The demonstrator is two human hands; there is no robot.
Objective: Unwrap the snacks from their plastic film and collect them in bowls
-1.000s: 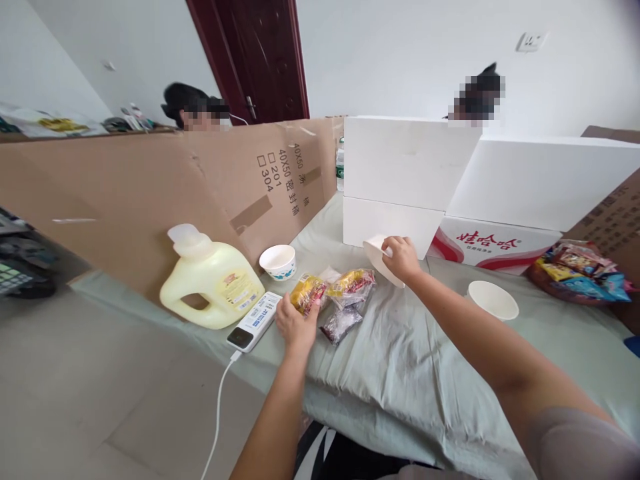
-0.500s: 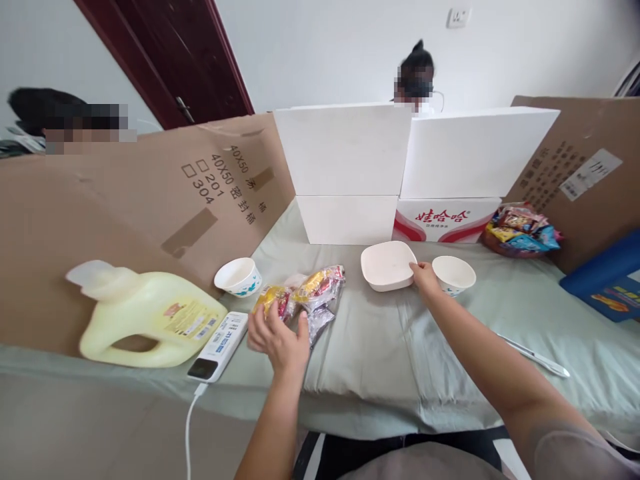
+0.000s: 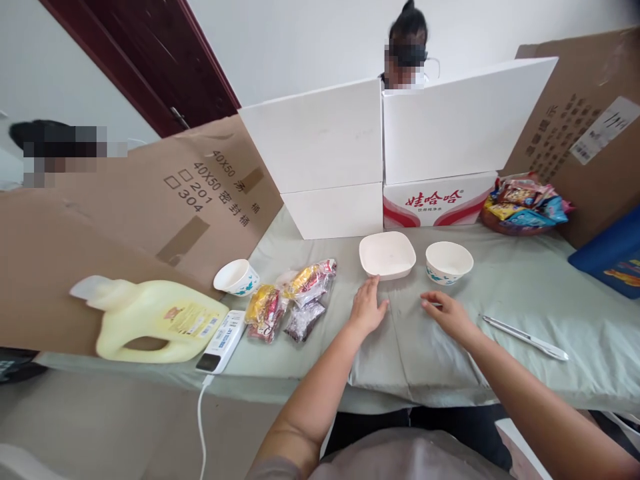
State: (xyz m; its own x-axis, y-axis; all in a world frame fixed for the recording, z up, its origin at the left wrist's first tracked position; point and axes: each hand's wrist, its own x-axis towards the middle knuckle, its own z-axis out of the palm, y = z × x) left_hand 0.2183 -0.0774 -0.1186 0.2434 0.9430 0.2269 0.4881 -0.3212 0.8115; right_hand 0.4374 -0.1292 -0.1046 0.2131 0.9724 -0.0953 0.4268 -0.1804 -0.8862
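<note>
We now have both hands empty, our left hand (image 3: 369, 308) off the crinkly snack packets (image 3: 290, 300) and our right hand (image 3: 447, 313) off the shallow square white dish (image 3: 387, 254), both grips spread flat on the grey-green cloth-covered table (image 3: 550, 307) just before that dish, mid-table.

Both hands (image 3: 367, 308) flat nr square dish (image 3: 387, 254)

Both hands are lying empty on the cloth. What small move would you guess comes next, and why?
Probably the left hand slides left to the snack packets: they lie close beside it, and the square white dish just ahead sits empty. Only a guess.
</note>
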